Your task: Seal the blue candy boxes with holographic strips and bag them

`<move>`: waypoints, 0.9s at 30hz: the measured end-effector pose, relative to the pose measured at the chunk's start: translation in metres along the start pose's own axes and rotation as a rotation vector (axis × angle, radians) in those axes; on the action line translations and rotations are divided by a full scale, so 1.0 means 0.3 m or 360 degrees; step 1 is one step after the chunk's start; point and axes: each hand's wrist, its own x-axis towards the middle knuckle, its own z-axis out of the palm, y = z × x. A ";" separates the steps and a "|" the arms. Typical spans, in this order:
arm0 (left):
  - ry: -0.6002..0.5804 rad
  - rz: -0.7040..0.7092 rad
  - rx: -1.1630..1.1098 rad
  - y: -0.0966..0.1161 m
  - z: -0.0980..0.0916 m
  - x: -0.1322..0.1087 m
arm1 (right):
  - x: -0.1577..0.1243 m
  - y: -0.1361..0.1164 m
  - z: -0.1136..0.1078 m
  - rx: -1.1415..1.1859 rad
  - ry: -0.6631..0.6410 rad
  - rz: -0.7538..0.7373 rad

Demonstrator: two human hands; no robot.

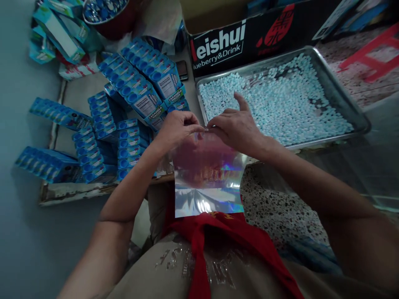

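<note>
A shiny holographic pouch [207,182] hangs in front of my chest, mouth upward. My left hand [176,128] pinches the pouch's top edge on the left. My right hand [237,126] pinches the same edge on the right, with its index finger raised. Both hands meet at the pouch's mouth, just in front of a metal tray [346,104] filled with small pale blue and white candies [280,99].
Several blue candy boxes [140,83] lie stacked and in rows on a board [71,191] at the left. A black cardboard box [249,37] stands behind the tray. A red bowl [109,16] of blue pieces sits at the top left. Speckled floor [274,207] shows below.
</note>
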 end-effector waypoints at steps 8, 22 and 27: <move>0.0106 0.0341 0.0270 0.009 0.003 -0.063 | 0.010 0.041 -0.006 0.0427 -0.0223 0.0044; 0.0060 0.0369 0.0312 -0.006 -0.002 -0.059 | 0.009 0.056 0.005 0.0619 -0.0214 0.0072; 0.0008 0.0425 0.0377 -0.011 0.015 -0.055 | 0.015 0.051 0.006 0.0476 -0.0214 0.0020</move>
